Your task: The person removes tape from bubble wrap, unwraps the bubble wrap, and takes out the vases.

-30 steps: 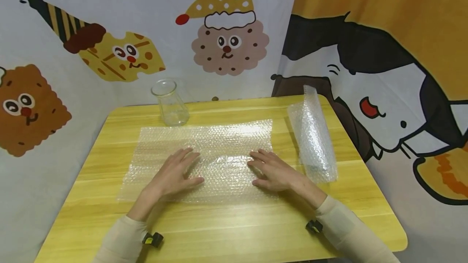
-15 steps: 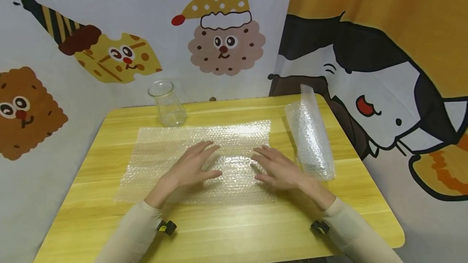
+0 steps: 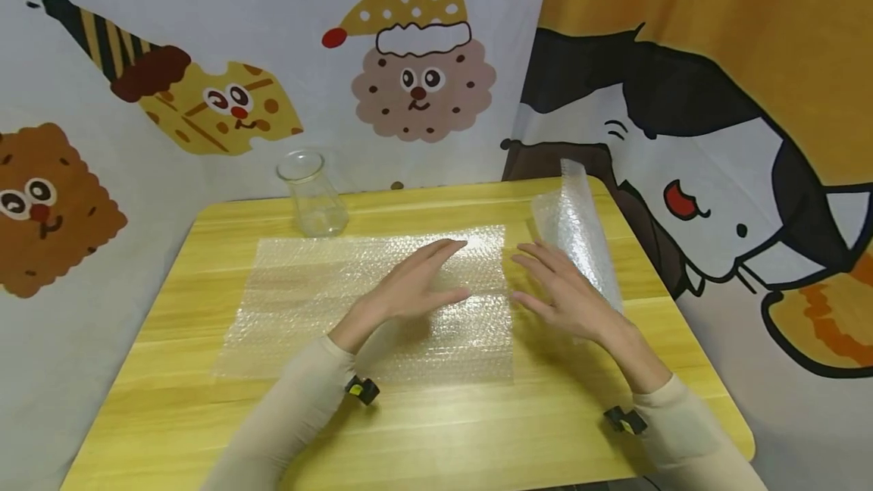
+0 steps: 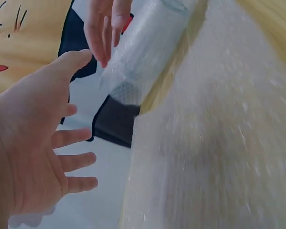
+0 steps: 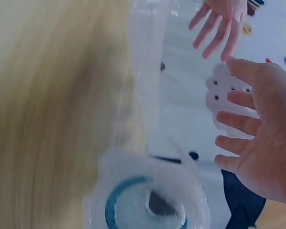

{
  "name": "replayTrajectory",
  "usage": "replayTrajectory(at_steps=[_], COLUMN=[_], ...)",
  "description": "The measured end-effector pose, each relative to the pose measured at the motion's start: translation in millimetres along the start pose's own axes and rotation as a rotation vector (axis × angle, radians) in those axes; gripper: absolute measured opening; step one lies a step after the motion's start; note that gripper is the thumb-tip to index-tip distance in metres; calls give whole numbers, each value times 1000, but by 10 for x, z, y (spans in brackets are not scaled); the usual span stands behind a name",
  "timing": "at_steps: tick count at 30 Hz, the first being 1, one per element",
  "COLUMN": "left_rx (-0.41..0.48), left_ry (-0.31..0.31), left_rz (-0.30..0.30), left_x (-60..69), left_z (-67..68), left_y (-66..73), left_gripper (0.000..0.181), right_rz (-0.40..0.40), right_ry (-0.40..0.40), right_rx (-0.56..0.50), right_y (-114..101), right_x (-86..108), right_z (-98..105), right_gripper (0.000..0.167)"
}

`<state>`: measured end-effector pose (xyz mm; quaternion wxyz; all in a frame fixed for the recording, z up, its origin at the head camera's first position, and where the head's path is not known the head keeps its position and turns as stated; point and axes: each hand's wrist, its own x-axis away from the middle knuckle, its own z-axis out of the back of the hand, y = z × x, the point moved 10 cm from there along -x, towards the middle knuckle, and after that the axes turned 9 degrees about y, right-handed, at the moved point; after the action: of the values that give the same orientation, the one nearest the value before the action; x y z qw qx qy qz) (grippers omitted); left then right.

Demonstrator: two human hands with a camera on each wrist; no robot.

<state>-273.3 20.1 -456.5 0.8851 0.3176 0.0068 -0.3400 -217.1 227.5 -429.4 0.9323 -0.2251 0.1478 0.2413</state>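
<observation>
Bubble-wrap sheet lay flat on the surface, long side running left to right; I took all bearings from it. The wrapped roll, bubble wrap with what looked like a glass vessel inside, lay off the sheet's right edge and apart from it. Its long axis ran near to far, roughly alongside that edge, the far end canted slightly toward the sheet in the head view. My right hand was the nearer: just past the sheet's right edge, overlapping the roll as the head view had it, though the right wrist view showed the two apart. Its fingers were well spread, thumb clear, nothing held. My left hand hung over the sheet's right half, fingers extended and parted from the thumb, likewise holding nothing. The roll lay to its right, past the sheet's edge. Clear glass jar stood upright just behind the sheet's far edge, toward the left end.
</observation>
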Motion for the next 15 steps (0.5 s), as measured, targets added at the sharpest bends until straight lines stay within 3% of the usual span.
replayTrajectory(at_steps=[6,10,15], left_rx=[90,167,271], left_ry=[21,15,21], left_rz=[6,40,125], left_x=[-263,-417,-585], left_z=[-154,-307,-501], left_y=[105,157,220], left_gripper=[91,91,93], right_rz=[-74,-154,-261], right_ry=[111,116,100], right_rx=[15,8,-48], right_y=[304,548,827], right_x=[6,34,87], right_z=[253,358,464], right_gripper=[67,69,76])
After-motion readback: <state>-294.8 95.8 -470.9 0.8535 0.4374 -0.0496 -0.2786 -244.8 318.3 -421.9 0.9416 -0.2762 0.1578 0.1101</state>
